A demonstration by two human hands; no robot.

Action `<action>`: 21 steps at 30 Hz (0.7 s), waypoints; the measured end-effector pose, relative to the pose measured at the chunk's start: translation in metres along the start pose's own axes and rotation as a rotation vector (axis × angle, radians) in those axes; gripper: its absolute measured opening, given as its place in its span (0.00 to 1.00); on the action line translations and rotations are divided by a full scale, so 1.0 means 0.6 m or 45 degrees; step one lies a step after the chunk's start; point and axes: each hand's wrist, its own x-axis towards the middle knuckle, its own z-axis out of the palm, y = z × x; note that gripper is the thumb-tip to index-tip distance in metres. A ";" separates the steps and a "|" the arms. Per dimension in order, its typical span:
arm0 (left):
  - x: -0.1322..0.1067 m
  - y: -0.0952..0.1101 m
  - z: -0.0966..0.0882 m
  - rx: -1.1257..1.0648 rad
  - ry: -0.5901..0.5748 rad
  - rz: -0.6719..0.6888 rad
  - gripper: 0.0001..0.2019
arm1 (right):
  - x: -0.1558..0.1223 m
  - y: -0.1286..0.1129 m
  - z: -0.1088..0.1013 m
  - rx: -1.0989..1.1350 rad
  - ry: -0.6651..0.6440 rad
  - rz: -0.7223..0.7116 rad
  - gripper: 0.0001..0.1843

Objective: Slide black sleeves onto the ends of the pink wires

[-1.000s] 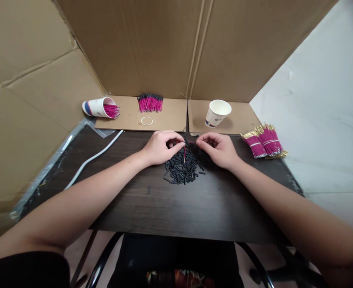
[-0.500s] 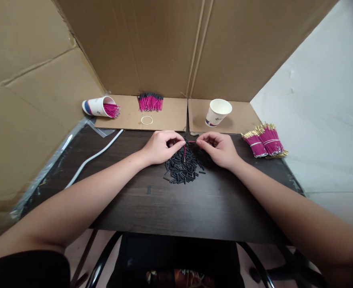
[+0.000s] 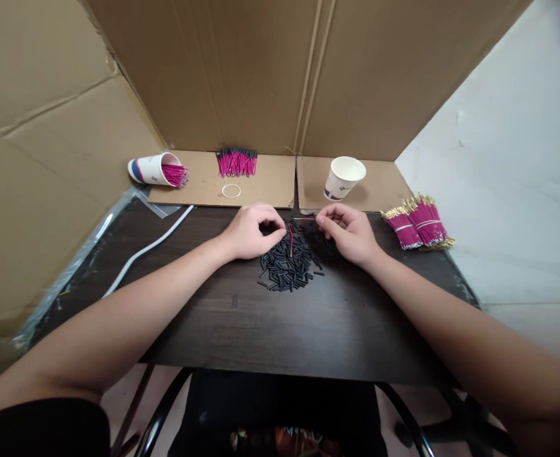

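Observation:
My right hand [image 3: 347,232] pinches a pink wire [image 3: 309,219] between thumb and forefinger. Its thin metal end points left, toward my other hand. My left hand [image 3: 257,232] has thumb and forefinger pressed together at the left edge of a pile of short black tubes [image 3: 286,271]; what is between those fingertips is too small to make out. Beside them a second pink wire [image 3: 291,242] slants down over the pile, its metal tip toward me. Whether the left fingers touch this wire I cannot tell.
A tipped paper cup [image 3: 150,170] holds pink wires at the left. Black-ended pink wires [image 3: 236,163] and a rubber band [image 3: 231,191] lie on cardboard. An upright paper cup [image 3: 345,178] stands behind my right hand. Banded wire bundles [image 3: 422,223] lie right; a white cable [image 3: 149,249] runs left.
My hands have drawn slightly apart. The wire in my right hand has come away from the left fingertips, and its metal end now shows. The second wire stays over the pile.

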 end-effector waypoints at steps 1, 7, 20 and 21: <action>0.000 0.001 -0.003 -0.004 -0.041 0.028 0.05 | 0.000 0.000 0.001 0.005 -0.001 -0.001 0.20; 0.005 0.016 -0.031 -0.082 -0.249 0.096 0.05 | -0.001 -0.001 0.001 0.007 -0.009 -0.003 0.19; -0.009 0.066 -0.040 -0.062 -0.633 0.214 0.01 | 0.000 -0.002 0.004 0.037 -0.019 -0.036 0.21; -0.009 0.065 -0.039 -0.047 -0.630 0.212 0.02 | 0.000 -0.002 0.004 0.041 -0.018 -0.041 0.21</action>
